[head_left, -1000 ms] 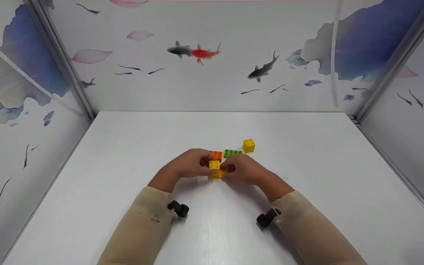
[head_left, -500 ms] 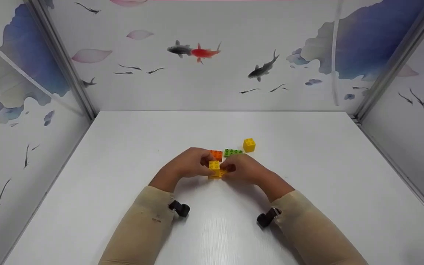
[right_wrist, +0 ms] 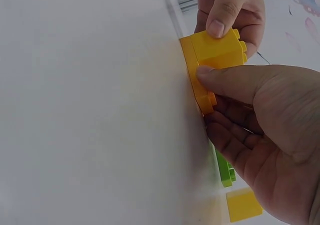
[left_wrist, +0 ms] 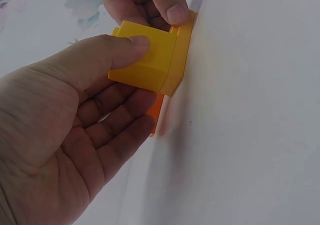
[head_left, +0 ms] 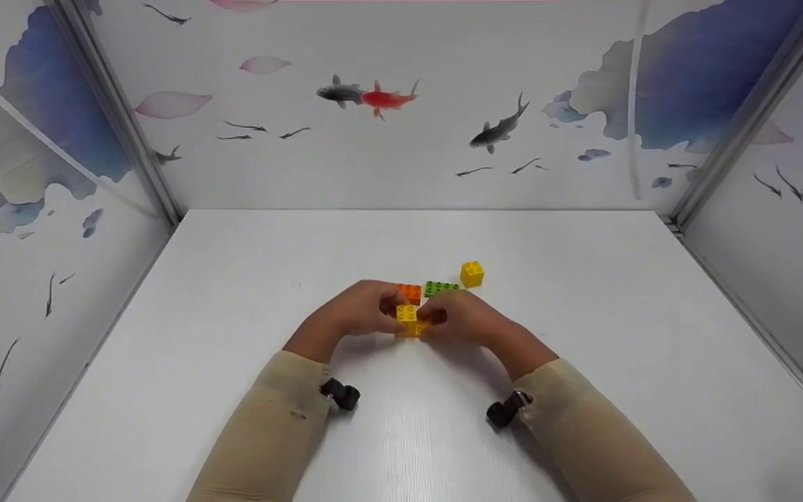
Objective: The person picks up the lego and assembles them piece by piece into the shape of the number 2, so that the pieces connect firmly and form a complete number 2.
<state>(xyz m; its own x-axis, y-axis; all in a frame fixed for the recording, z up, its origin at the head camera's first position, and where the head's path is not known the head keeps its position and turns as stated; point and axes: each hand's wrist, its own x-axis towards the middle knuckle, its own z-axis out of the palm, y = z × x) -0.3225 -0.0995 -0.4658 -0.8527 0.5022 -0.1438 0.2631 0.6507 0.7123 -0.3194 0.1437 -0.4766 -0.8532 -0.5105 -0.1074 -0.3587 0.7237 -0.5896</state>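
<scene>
My left hand (head_left: 366,309) pinches a square yellow building block (left_wrist: 150,45), thumb on its near face and fingers behind. That block stands on the left part of a flat, longer yellow-orange building block (right_wrist: 195,77), studs up. With thumb and fingers, my right hand (head_left: 463,319) grips the flat block's right end, where a stud (right_wrist: 213,99) shows beside the thumb. Both hands meet low over the white table. Just behind them lie an orange building block (head_left: 411,293), partly covered by my left hand, and a green building block (head_left: 441,288) close to my right hand.
A loose yellow block (head_left: 472,274) stands on the white table (head_left: 401,240) behind the right hand. White panels with painted fish (head_left: 387,100) enclose the table at the back and both sides. A small black camera (head_left: 341,394) is strapped at each wrist.
Both hands keep their hold on the stacked yellow blocks with almost no movement. The loose blocks stay where they were.
</scene>
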